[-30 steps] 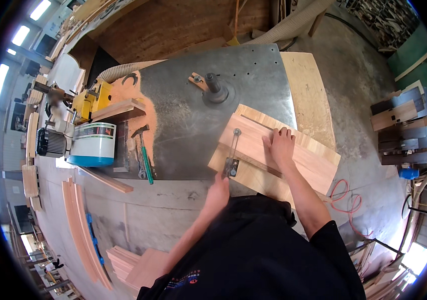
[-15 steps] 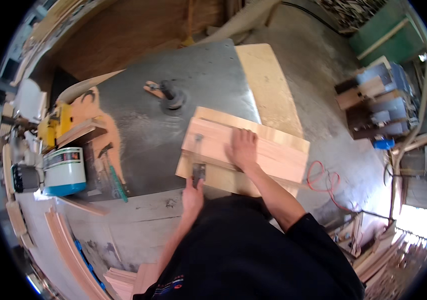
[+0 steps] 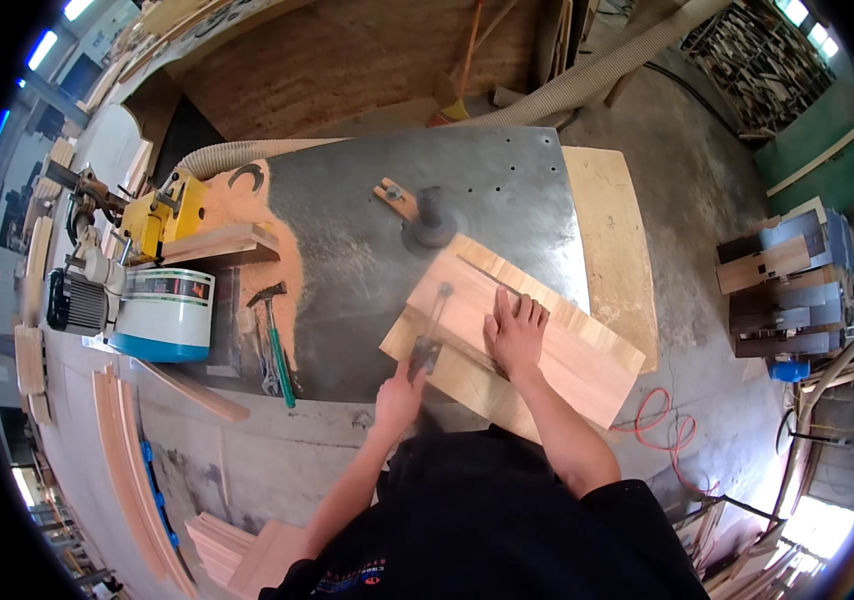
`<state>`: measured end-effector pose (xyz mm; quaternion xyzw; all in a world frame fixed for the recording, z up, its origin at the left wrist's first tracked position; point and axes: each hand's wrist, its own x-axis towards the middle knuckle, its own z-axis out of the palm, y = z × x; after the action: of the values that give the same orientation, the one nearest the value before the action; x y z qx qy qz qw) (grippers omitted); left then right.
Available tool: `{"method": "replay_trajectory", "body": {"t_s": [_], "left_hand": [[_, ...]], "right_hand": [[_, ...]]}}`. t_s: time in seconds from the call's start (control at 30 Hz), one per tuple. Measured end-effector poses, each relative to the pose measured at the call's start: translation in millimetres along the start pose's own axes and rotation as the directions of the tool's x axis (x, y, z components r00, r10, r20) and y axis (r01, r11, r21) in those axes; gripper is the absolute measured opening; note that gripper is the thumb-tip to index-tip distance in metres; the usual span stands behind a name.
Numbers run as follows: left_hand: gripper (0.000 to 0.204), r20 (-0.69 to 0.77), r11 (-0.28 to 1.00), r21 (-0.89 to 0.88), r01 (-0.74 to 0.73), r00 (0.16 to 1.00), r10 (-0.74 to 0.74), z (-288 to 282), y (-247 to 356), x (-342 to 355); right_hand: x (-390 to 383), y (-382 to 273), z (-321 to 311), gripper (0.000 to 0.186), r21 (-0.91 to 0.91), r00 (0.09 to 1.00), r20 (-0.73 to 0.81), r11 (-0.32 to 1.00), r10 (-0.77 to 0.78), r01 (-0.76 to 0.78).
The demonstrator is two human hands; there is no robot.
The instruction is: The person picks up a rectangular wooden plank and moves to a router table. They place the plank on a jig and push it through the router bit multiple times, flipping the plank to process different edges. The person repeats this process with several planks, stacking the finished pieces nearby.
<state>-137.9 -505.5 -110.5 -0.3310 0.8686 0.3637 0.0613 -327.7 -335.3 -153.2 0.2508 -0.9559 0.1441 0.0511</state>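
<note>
My left hand (image 3: pixel 401 398) grips the lower end of a metal clamp (image 3: pixel 426 355) with a long arm, on the left part of a pale wooden base board (image 3: pixel 607 350). My right hand (image 3: pixel 517 330) presses on the pinkish plank (image 3: pixel 577 375) lying on that board, its fingers spread near a dark slot or gap along the plank's upper edge. Both pieces rest over the front right of a grey steel machine table (image 3: pixel 327 250). Above them stands a dark, blurred spindle (image 3: pixel 431 215), with a small wooden piece (image 3: pixel 392 200) beside it.
At left are a yellow machine unit (image 3: pixel 177 215), a white and teal motor housing (image 3: pixel 162 310), sawdust and a green-handled hammer (image 3: pixel 282 370). A ribbed hose (image 3: pixel 597 65) runs behind. Stacked pieces (image 3: pixel 777 280) stand at right, an orange air hose (image 3: pixel 662 420) lies on the floor.
My view swung right and back, shifting the scene in the frame. Both hands, the plank and board sit slightly nearer the spindle's base, which now looks blurred. My hands keep their hold.
</note>
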Motion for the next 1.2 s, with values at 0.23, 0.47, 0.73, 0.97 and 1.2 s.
{"method": "replay_trajectory", "body": {"t_s": [0.23, 0.47, 0.73, 0.97, 1.2], "left_hand": [[0.050, 0.124, 0.999, 0.026, 0.037, 0.991, -0.040, -15.5, -11.6, 25.5], [0.048, 0.168, 0.999, 0.033, 0.006, 0.986, -0.011, -21.2, -10.6, 50.7], [0.038, 0.171, 0.997, 0.031, -0.069, 0.983, 0.063, -27.0, -4.7, 67.5], [0.039, 0.214, 0.992, 0.044, -0.115, 0.971, 0.103, -33.4, 3.2, 88.5], [0.039, 0.253, 0.988, 0.032, -0.151, 0.958, 0.138, -39.5, 14.6, 108.6]], "right_hand": [[13.3, -17.6, 4.2, 0.062, 0.014, 0.997, -0.009, 0.997, 0.074, -0.074], [28.3, -21.5, 10.5, 0.059, -0.015, 0.991, -0.025, 0.991, 0.132, -0.133], [37.8, -20.3, 13.0, 0.059, -0.050, 0.988, -0.048, 0.987, 0.149, -0.151], [47.2, -17.0, 17.2, 0.061, -0.068, 0.981, -0.040, 0.979, 0.188, -0.190], [56.6, -12.7, 17.1, 0.061, -0.088, 0.976, -0.077, 0.974, 0.203, -0.210]]}}
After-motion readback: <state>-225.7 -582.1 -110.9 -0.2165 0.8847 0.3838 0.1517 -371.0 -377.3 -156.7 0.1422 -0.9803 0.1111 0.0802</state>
